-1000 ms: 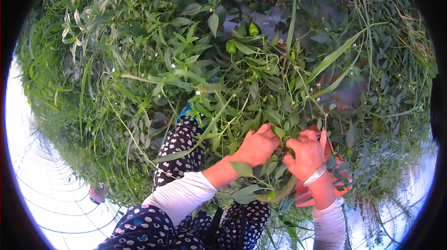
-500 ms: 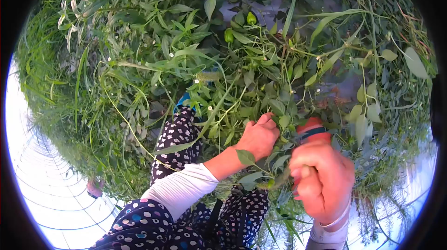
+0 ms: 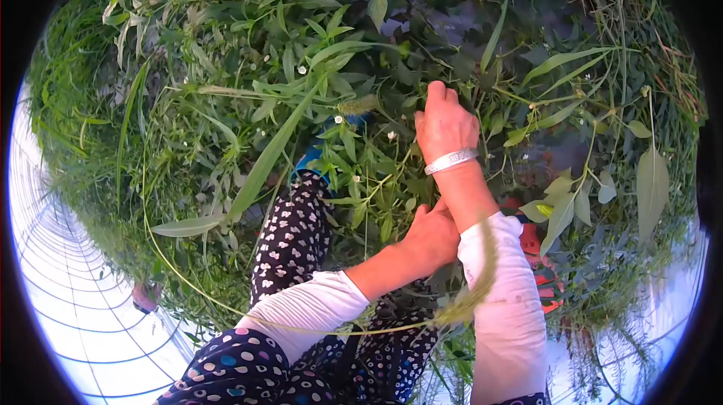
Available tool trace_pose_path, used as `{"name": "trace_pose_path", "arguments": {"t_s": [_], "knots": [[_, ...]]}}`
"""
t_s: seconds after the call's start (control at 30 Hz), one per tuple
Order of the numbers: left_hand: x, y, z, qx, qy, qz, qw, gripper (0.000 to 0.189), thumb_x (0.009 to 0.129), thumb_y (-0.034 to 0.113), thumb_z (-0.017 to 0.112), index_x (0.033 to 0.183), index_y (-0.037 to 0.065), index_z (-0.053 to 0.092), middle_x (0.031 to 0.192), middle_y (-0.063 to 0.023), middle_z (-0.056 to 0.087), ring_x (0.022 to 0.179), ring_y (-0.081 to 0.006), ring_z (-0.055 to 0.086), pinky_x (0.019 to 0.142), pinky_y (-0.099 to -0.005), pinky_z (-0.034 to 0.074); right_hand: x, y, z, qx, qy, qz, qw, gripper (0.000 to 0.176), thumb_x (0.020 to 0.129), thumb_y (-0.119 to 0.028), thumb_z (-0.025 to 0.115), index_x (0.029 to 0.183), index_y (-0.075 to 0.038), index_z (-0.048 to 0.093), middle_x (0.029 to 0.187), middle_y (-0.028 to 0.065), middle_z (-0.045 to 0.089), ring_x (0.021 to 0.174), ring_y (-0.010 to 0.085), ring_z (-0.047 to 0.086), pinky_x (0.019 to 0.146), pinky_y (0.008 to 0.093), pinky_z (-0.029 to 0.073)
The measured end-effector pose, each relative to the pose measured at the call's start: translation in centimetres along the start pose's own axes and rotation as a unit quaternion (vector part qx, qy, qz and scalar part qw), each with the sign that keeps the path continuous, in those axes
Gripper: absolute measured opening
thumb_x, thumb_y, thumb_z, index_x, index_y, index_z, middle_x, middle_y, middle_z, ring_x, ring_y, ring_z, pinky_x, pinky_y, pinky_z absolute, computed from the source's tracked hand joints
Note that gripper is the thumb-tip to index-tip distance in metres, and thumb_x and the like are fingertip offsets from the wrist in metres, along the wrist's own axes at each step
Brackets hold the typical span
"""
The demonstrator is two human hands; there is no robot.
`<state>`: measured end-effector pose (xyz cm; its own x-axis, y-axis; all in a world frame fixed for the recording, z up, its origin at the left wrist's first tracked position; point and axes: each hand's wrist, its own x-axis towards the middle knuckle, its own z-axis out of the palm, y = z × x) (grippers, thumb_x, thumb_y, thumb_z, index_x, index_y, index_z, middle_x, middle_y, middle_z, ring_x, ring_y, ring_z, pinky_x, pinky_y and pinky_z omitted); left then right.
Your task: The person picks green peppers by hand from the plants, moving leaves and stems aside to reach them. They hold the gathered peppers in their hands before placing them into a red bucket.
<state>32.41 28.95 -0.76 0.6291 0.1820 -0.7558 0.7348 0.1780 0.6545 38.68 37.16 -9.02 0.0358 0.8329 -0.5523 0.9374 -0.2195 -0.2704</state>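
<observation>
My right hand (image 3: 446,125), with a silver bracelet (image 3: 452,160) at the wrist, reaches into the leafy green plants (image 3: 384,194). Its fingers are curled among the leaves, and whatever they grip is hidden. Lower down, my left hand (image 3: 431,238) is closed beside my right forearm, which partly covers its fingertips. What it holds, if anything, does not show. Small white flowers (image 3: 392,136) dot the foliage left of my right hand. A bristly grass seed head (image 3: 471,296) hangs across my right sleeve.
A blue shoe (image 3: 310,160) stands among the plants, and a red-orange shoe (image 3: 548,284) shows right of my forearm. Long grass blades (image 3: 263,164) arch across the left. Pale ground sheeting (image 3: 553,156) shows between stems. White netted covering (image 3: 75,292) curves along the lower left.
My right hand has moved from near my body forward and left into the foliage. My left hand has shifted slightly down. Two green peppers seen before are now out of sight.
</observation>
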Motion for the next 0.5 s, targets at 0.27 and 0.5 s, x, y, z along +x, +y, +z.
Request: {"name": "trace_pose_path", "arguments": {"t_s": [0.27,0.5], "knots": [[0.4,0.2,1.1,0.053,0.033,0.009,0.998,0.037,0.073,0.014,0.058,0.110,0.008,0.059,0.121,-0.0074,0.050,0.120,-0.0246,0.037,0.088,-0.0513,0.039,0.4,0.9,0.1,0.041,-0.047,0.015,0.998,0.055,0.069,-0.015,0.066,0.119,-0.010,0.042,0.099,0.0180,0.060,0.083,0.0372,0.061,0.074,0.0471,0.047],[0.3,0.0,1.0,0.030,0.062,0.029,0.997,0.030,0.071,0.011,0.058,0.101,0.007,0.062,0.119,-0.0083,0.050,0.124,-0.0233,0.036,0.085,-0.0509,0.041,0.1,1.4,-1.8,0.164,-0.152,0.037,0.974,0.073,0.066,-0.015,0.065,0.132,-0.011,0.035,0.091,0.0223,0.062,0.082,0.0394,0.059,0.073,0.0457,0.048]]}}
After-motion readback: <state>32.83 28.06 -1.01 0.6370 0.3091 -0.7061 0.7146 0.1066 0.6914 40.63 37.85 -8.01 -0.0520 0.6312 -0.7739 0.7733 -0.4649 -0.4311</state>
